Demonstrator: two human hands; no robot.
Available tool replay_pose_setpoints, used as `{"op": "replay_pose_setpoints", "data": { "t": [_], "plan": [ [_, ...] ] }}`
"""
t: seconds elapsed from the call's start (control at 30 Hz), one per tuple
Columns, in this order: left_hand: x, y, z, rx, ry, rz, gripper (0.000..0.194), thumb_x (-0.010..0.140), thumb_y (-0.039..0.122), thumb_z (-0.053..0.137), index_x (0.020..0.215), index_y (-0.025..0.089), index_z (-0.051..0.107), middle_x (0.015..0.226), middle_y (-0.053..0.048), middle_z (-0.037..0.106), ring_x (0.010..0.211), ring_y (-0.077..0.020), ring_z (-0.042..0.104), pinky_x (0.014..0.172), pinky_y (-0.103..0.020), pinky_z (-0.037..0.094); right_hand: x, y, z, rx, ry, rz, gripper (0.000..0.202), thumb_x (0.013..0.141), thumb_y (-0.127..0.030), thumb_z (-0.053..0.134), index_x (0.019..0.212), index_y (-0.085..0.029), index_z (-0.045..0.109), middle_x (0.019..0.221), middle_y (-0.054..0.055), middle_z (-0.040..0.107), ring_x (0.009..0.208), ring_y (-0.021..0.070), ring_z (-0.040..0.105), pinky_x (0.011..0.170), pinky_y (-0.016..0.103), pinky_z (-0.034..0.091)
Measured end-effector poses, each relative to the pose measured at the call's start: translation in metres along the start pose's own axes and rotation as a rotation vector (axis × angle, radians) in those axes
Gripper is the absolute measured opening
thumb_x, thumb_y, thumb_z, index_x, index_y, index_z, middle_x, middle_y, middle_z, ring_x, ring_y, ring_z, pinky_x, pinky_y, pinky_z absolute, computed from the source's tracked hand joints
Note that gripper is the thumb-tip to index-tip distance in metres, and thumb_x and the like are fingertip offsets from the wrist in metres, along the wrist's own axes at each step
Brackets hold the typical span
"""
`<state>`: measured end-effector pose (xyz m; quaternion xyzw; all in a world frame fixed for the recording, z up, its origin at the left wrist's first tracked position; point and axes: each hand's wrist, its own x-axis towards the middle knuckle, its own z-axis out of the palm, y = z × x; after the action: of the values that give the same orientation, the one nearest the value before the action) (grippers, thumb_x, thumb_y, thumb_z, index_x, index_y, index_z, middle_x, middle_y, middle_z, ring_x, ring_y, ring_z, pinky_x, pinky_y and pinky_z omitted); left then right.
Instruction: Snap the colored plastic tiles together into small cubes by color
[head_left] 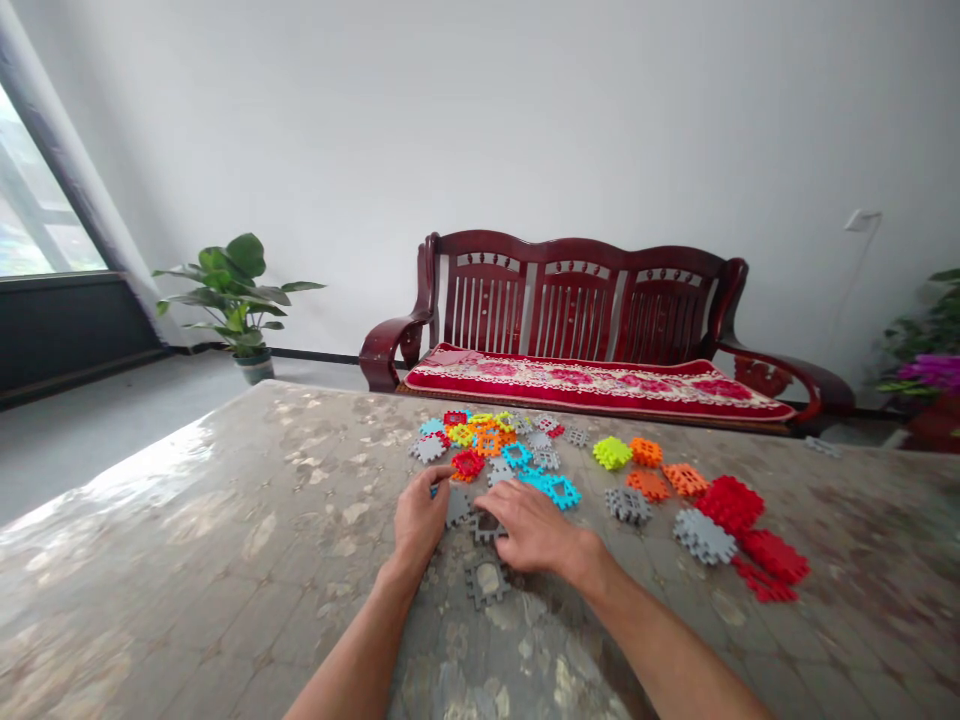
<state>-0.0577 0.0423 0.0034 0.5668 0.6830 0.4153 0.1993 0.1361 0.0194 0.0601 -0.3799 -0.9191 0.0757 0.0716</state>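
My left hand (pixel 422 508) is at the near side of the loose pile, fingers bent together at the edge of a flat grey interlocking puzzle tile (pixel 457 507). A bit of blue shows beside its fingertips. My right hand (pixel 536 525) reaches over a dark grey tile with an open middle (pixel 487 526), thumb and fingers around its edge. The hand covers part of that tile. Nearer to me lies another grey frame tile (pixel 487 581), flat on the table. Just beyond the hands are a red tile (pixel 468 464) and a blue frame tile (pixel 562 491).
Mixed tiles in several colours, with an orange one (pixel 491 442), spread behind my hands. To the right are stacks: yellow-green (pixel 613 453), orange (pixel 684 479), grey (pixel 704 537) and red (pixel 731 503). A wooden bench (pixel 577 300) stands beyond the patterned tablecloth (pixel 225 560).
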Motion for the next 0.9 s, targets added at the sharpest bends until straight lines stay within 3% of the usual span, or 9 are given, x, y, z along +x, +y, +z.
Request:
{"op": "replay_pose_setpoints", "data": {
  "t": [0.1, 0.17, 0.3, 0.57, 0.7, 0.9],
  "plan": [
    [0.000, 0.001, -0.001, 0.018, -0.010, 0.007, 0.029, 0.085, 0.024, 0.049, 0.101, 0.023, 0.073, 0.106, -0.003, 0.076, 0.100, -0.0187, 0.068, 0.092, -0.031, 0.049, -0.011, -0.005, -0.001, 0.106, 0.060, 0.044, 0.056, 0.071, -0.018, 0.058, 0.127, -0.022, 0.057, 0.115, 0.007, 0.062, 0.108, 0.0223, 0.055, 0.093, 0.032, 0.042],
    [-0.001, 0.003, -0.001, 0.032, -0.016, 0.006, 0.029, 0.085, 0.023, 0.049, 0.100, 0.023, 0.073, 0.106, -0.002, 0.076, 0.100, -0.0184, 0.068, 0.092, -0.030, 0.049, -0.018, -0.010, 0.001, 0.128, 0.022, 0.029, 0.058, 0.069, -0.020, 0.060, 0.127, -0.023, 0.057, 0.113, 0.006, 0.062, 0.106, 0.0232, 0.054, 0.091, 0.033, 0.042],
    [-0.001, 0.005, -0.002, 0.052, -0.021, -0.004, 0.029, 0.084, 0.023, 0.049, 0.100, 0.023, 0.074, 0.106, -0.003, 0.076, 0.099, -0.0193, 0.068, 0.090, -0.030, 0.050, -0.022, -0.020, 0.009, 0.120, -0.088, -0.044, 0.049, 0.067, -0.028, 0.066, 0.116, -0.022, 0.061, 0.108, 0.006, 0.060, 0.103, 0.0249, 0.053, 0.088, 0.034, 0.043],
    [0.000, 0.002, -0.002, 0.090, -0.069, 0.008, 0.031, 0.085, 0.028, 0.048, 0.103, 0.024, 0.073, 0.107, -0.002, 0.076, 0.100, -0.0195, 0.068, 0.087, -0.029, 0.050, -0.023, -0.027, 0.009, 0.012, -0.080, -0.033, 0.039, 0.065, -0.030, 0.066, 0.102, -0.017, 0.063, 0.101, 0.010, 0.062, 0.097, 0.0263, 0.054, 0.086, 0.036, 0.044],
    [0.000, 0.002, -0.003, 0.122, -0.071, 0.008, 0.031, 0.085, 0.031, 0.048, 0.103, 0.026, 0.073, 0.106, -0.001, 0.076, 0.098, -0.0199, 0.069, 0.084, -0.029, 0.050, -0.048, 0.009, -0.006, 0.077, 0.027, 0.062, 0.062, 0.066, -0.030, 0.065, 0.126, -0.017, 0.056, 0.113, 0.010, 0.064, 0.104, 0.0264, 0.055, 0.093, 0.037, 0.043],
    [0.000, 0.006, -0.004, 0.196, -0.072, 0.020, 0.029, 0.085, 0.032, 0.050, 0.100, 0.027, 0.074, 0.104, 0.000, 0.077, 0.098, -0.0195, 0.069, 0.084, -0.027, 0.050, -0.105, 0.102, -0.036, 0.024, 0.178, 0.406, 0.066, 0.065, -0.020, 0.061, 0.131, -0.016, 0.056, 0.122, 0.012, 0.063, 0.113, 0.0270, 0.056, 0.100, 0.039, 0.040]
  ]
}}
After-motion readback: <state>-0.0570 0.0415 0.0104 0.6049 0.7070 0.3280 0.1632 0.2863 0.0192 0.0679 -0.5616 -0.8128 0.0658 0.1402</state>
